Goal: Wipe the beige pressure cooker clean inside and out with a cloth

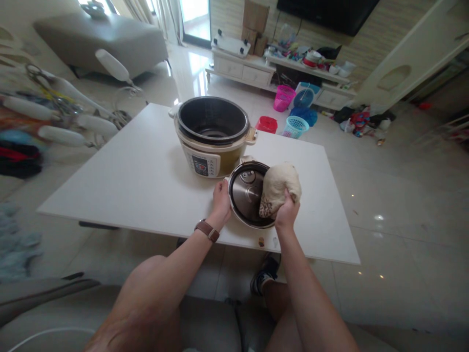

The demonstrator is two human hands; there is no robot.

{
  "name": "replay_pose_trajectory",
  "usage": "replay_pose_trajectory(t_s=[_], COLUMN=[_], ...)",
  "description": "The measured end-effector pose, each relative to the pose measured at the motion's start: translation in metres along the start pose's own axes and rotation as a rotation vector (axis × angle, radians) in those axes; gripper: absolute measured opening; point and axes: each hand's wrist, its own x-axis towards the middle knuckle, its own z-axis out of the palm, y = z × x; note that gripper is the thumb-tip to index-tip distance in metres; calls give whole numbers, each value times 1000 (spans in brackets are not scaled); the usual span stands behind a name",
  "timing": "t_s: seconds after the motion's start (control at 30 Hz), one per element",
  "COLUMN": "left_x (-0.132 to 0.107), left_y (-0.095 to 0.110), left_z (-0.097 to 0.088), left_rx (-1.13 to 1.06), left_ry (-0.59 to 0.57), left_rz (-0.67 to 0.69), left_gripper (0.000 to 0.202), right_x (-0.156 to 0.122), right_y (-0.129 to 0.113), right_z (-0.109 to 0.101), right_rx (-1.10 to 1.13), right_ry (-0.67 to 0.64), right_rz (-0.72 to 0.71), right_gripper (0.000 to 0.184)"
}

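My left hand (221, 203) grips the left rim of a round pressure cooker lid (246, 193), whose shiny metal inner face is turned up toward me. In my right hand (287, 211) is a bunched beige cloth (281, 183) with a dark patterned patch. It covers the right part of the lid; whether it presses on the metal I cannot tell. Just behind the lid stands the electric pressure cooker (229, 159), without its lid on. Its dark inner pot (210, 120) shows, and a control panel (201, 165) faces me.
All this is on a white table (146, 171). Two small objects, one a brownish figure (261, 242), lie near its front edge. Beyond the table are a red stool (266, 124), a light blue basket (295, 127) and a pink basket (284, 98). A lamp (113, 66) stands at the left.
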Motion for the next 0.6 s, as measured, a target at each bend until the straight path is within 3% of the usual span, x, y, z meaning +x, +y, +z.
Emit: replay_pose_trajectory(t_s=[0.13,0.33,0.6], left_x=[-1,-2,-4], left_y=[0,0,-3], left_z=[0,0,1], left_rx=[2,-12,-2], left_ry=[-8,-32,-27], left_rz=[17,18,62], left_gripper=[34,34,27], right_x=[-3,-10,-26], right_y=[-4,6,17], right_z=[-3,3,19], right_rx=[-99,-372,-420], right_ry=[-24,-388,-749], right_rz=[-134,-123,-119], right_gripper=[46,48,47])
